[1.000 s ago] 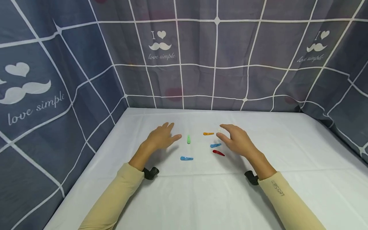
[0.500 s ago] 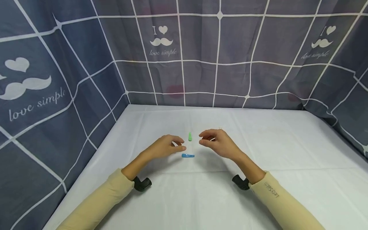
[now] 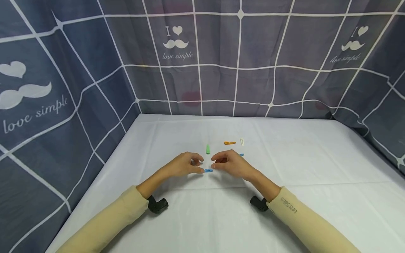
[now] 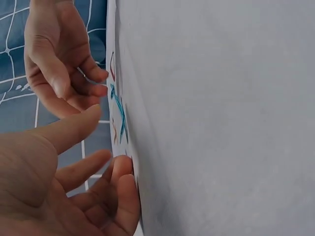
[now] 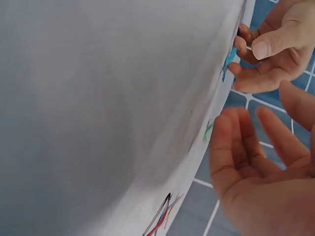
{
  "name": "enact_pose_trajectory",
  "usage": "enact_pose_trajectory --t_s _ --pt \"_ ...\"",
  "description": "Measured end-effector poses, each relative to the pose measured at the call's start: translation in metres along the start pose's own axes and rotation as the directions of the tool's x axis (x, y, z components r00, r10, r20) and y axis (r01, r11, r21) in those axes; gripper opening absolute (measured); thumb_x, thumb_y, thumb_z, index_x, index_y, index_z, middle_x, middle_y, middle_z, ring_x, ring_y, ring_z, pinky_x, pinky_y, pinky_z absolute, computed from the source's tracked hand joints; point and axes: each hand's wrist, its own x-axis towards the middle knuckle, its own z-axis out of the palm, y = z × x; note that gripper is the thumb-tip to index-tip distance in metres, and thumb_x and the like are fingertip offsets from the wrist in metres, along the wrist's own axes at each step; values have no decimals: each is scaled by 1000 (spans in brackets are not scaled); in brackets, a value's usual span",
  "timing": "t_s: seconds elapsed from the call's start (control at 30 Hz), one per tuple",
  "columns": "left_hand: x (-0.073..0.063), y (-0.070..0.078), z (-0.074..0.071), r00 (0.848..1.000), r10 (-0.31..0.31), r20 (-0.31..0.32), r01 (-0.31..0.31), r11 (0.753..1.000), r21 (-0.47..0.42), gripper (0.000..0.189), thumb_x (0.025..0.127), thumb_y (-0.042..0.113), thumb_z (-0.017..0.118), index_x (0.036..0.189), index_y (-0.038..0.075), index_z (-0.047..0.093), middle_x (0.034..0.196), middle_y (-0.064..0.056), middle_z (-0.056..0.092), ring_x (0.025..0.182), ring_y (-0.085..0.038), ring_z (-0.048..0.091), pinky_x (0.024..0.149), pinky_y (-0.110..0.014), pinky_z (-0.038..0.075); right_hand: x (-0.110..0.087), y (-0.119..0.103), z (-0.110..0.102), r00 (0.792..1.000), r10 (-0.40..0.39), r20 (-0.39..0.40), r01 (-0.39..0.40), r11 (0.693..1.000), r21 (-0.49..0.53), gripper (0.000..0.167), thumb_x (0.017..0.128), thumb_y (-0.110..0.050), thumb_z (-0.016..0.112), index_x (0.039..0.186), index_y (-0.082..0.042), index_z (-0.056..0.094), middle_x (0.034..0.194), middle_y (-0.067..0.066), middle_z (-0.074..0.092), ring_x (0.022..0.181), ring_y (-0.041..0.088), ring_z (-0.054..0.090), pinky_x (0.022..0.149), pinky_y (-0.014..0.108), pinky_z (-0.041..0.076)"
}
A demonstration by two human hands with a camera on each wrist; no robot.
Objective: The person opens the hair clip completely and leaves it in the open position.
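A blue hair clip (image 3: 209,170) lies on the white tablecloth between both hands. My left hand (image 3: 183,164) is at its left end, the thumb tip overlapping it in the head view. In the left wrist view a gap shows between that thumb and the fingers. Just to the clip's right hovers my right hand (image 3: 232,164), its fingers loosely bent and apart from the thumb. Beyond the fingertips lies a green hair clip (image 3: 207,149). A second blue hair clip (image 3: 242,154) is mostly hidden behind the right hand. The red hair clip (image 5: 160,221) shows in the right wrist view.
Farther back on the cloth lie an orange hair clip (image 3: 229,143) and a white hair clip (image 3: 242,141). A grey checked curtain (image 3: 218,84) encloses the table's back and sides. Each wrist carries a black camera mount (image 3: 158,205).
From wide apart, both hands have come inward and closer to the near blue hair clip. The right hand has moved left, uncovering the orange and white clips and hiding the red one.
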Motion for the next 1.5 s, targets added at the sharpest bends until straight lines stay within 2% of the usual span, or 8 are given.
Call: enact_pose_trajectory --t_s 0.23,0.37,0.5,0.7,0.83,0.93,1.23,1.5 --pt "3 -1 3 1000 12 -12 -12 1000 9 37 84 19 80 115 1 69 101 -3 66 95 -18 59 82 -32 48 6 4 4 999 35 16 -34 997 -67 29 91 -11 70 115 6 68 86 3 65 76 15 54 68 28 46" --pt "4 -2 5 1000 27 -11 -27 999 17 33 84 17 80 111 2 70 102 -1 66 95 -18 57 85 -33 47 8 6 6 997 81 7 -81 995 -55 28 90 -8 70 115 5 69 85 4 64 76 15 52 68 28 44" --pt "5 -3 7 1000 13 -16 -12 1000 28 28 83 16 80 108 5 71 101 1 65 93 -17 56 85 -33 47 7 7 7 995 102 2 -102 994 -38 28 88 -6 71 114 4 70 88 5 64 77 16 51 69 29 43" --pt "6 -6 8 999 26 -28 -26 1000 13 22 84 12 79 103 4 72 91 2 64 84 -14 55 76 -29 46 7 8 9 994 108 -5 -108 993 -49 26 85 -4 73 110 3 73 99 5 67 85 16 55 74 29 46" --pt "5 -7 8 999 46 -24 -47 999 -27 16 84 9 78 97 2 73 79 1 60 71 -13 51 66 -26 43 8 7 11 993 116 -9 -116 991 -63 20 84 -2 74 104 1 75 98 4 66 89 16 55 75 29 47" --pt "4 -7 8 998 48 -26 -49 998 -41 10 84 8 78 92 4 73 75 2 60 67 -11 50 63 -25 41 8 7 11 994 110 -8 -110 992 -69 16 84 -1 74 100 1 76 94 4 65 88 17 55 74 30 47" --pt "4 -6 10 998 48 -28 -49 998 -48 7 84 7 77 86 5 71 73 3 62 67 -11 52 63 -25 43 8 9 12 993 122 -7 -122 990 -77 11 83 0 75 94 -1 77 95 3 64 89 17 54 75 30 46" --pt "1 -4 11 999 47 -15 -47 998 -46 6 85 5 75 83 7 71 73 4 64 69 -11 55 65 -26 46 10 9 13 996 91 9 -90 993 -83 10 83 2 74 92 -1 77 94 1 67 91 15 53 78 30 46"
